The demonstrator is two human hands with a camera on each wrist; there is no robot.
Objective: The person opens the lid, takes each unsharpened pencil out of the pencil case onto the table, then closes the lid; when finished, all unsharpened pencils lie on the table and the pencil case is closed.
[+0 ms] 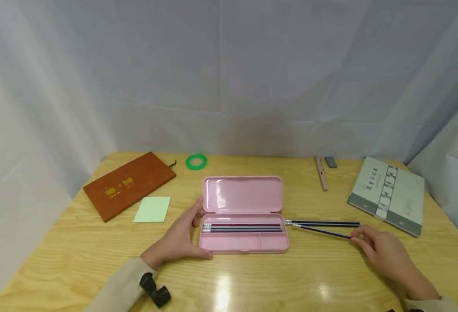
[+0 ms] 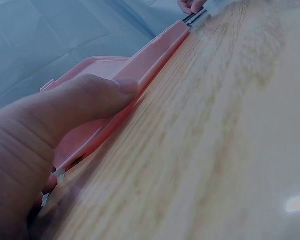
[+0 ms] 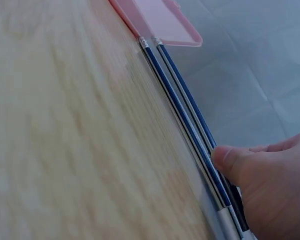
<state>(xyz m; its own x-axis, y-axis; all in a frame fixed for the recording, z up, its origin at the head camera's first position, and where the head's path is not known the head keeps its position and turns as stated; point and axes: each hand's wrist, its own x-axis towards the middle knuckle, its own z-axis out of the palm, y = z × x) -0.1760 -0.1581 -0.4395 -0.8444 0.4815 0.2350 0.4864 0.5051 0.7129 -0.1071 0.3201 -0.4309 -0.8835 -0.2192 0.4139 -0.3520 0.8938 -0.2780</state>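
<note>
A pink pencil case (image 1: 244, 243) lies with its lid (image 1: 248, 195) up, and several pencils (image 1: 244, 228) rest in its long rear compartment. My left hand (image 1: 178, 240) grips the left end of the case, thumb at the front corner and fingers behind. In the left wrist view the thumb (image 2: 102, 95) presses the case's front wall. At the right, my right hand (image 1: 387, 253) pinches a dark striped pencil (image 1: 322, 232) near one end; its eraser end points to the case. Just behind it, more dark pencils (image 1: 330, 223) lie on the table, their eraser ends by the case's right side.
A brown notebook (image 1: 131, 186), a pale green sticky-note pad (image 1: 152, 209) and a green tape ring (image 1: 196, 162) lie on the left. On the right are a pink pen (image 1: 320, 173), a grey eraser (image 1: 331, 162) and a grey-green book (image 1: 389, 195). White cloth hangs behind the wooden table (image 1: 252, 281).
</note>
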